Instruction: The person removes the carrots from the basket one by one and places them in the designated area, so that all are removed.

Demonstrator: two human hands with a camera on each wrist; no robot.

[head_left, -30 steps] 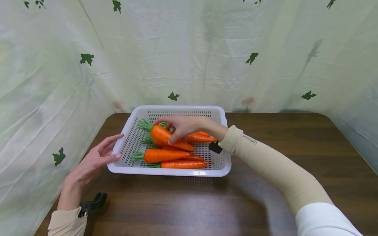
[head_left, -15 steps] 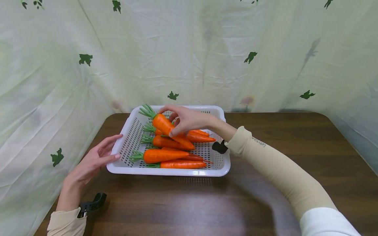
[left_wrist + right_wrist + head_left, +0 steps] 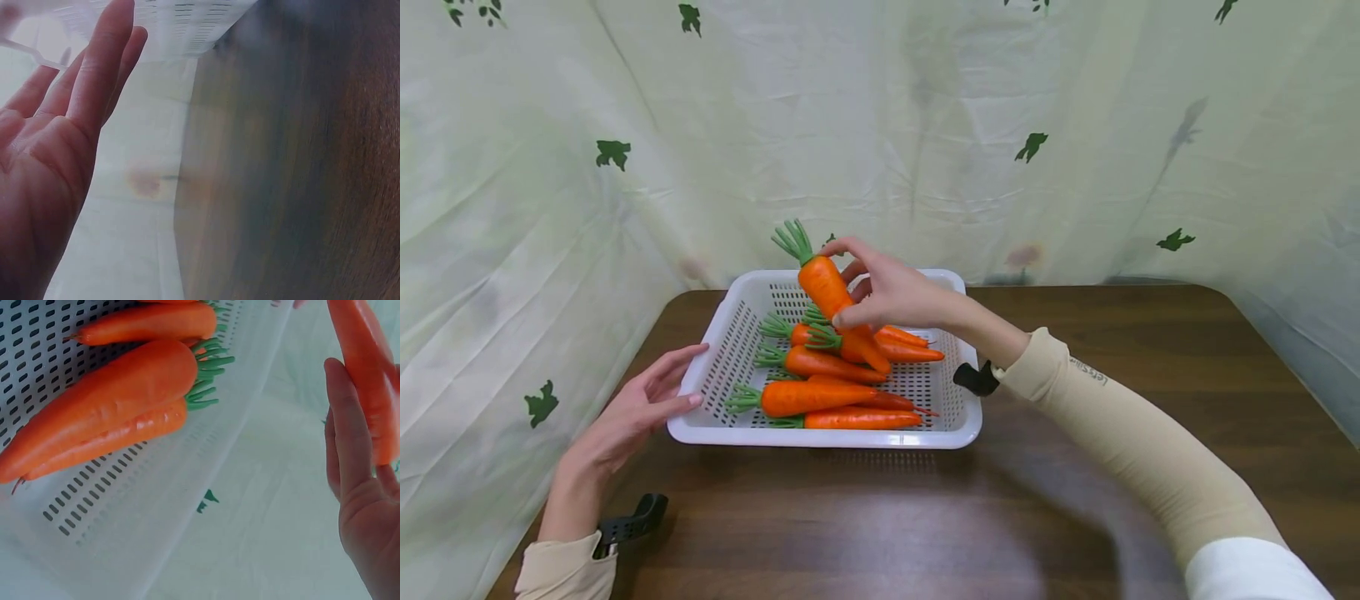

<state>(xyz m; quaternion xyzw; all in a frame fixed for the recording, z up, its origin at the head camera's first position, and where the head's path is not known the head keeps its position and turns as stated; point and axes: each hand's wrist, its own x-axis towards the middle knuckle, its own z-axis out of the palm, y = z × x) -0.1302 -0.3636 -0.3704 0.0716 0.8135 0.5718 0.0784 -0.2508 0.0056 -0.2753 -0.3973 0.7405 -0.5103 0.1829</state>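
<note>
My right hand (image 3: 898,292) pinches an orange carrot (image 3: 824,285) between thumb and fingers. Its green stem stub points up and away, and its tapered tip slants down over the other carrots. Below it is a white perforated basket (image 3: 827,438) with several more carrots (image 3: 820,398) lying sideways, stems to the left. In the right wrist view, the fingers of the right hand (image 3: 359,494) lie along the held carrot (image 3: 369,369). At the basket's left end, my left hand (image 3: 632,412) touches the rim with fingers extended; the left wrist view shows these straight fingers (image 3: 94,81) against the basket.
The basket stands near the back of a brown wooden table (image 3: 865,517). Behind and to the left hangs a pale curtain (image 3: 865,125) with green leaf prints. A black strap (image 3: 636,521) is on the left wrist.
My right hand has lifted the carrot up from the pile toward the back of the basket, tilting it more upright and uncovering carrots beneath. My left hand stays at the rim.
</note>
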